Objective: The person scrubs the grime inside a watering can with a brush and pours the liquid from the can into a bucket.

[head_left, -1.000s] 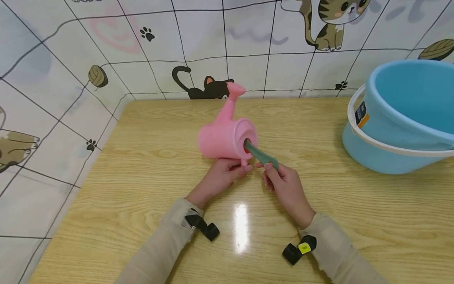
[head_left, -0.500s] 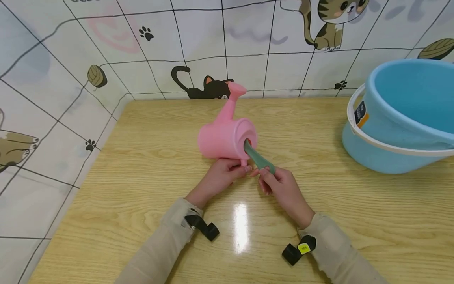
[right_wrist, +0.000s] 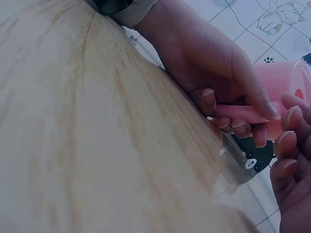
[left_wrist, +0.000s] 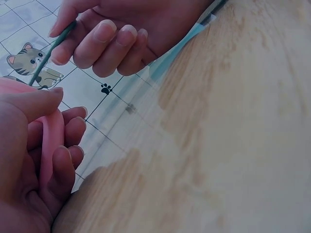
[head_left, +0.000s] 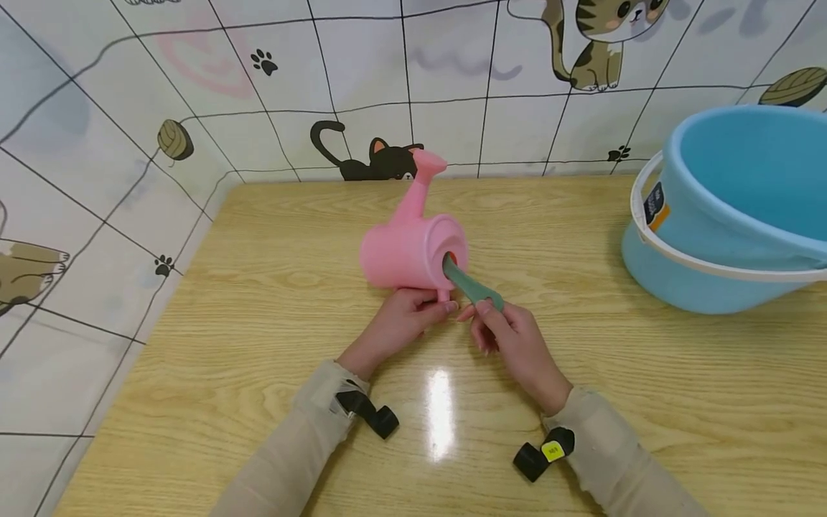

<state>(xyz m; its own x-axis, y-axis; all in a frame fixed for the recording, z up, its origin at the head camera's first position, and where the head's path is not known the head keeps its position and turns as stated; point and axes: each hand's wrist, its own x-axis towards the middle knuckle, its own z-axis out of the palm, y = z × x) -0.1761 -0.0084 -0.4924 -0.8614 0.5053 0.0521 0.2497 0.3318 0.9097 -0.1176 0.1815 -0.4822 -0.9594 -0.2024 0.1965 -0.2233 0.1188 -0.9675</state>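
Observation:
A pink watering can (head_left: 403, 255) lies tipped on its side in the head view, spout up toward the wall and round opening facing right. My left hand (head_left: 407, 319) grips its handle (left_wrist: 52, 138), fingers curled round it. From the opening sticks out a slim green tool (head_left: 474, 286), wider toward its outer end; the part inside is hidden, so its kind cannot be told. My right hand (head_left: 520, 341) pinches that outer end between thumb and index finger, the other fingers loosely curled. Something red (head_left: 453, 257) shows inside the opening.
Two nested light blue buckets (head_left: 717, 287) with a white handle stand at the right of the wooden table (head_left: 291, 237). A tiled wall covering with cat drawings (head_left: 375, 161) rises behind the table and along its left side.
My right hand has shifted slightly left, and the green tool's outer end has dropped a little, its angle changed in the opening. My left hand and the watering can stay in place.

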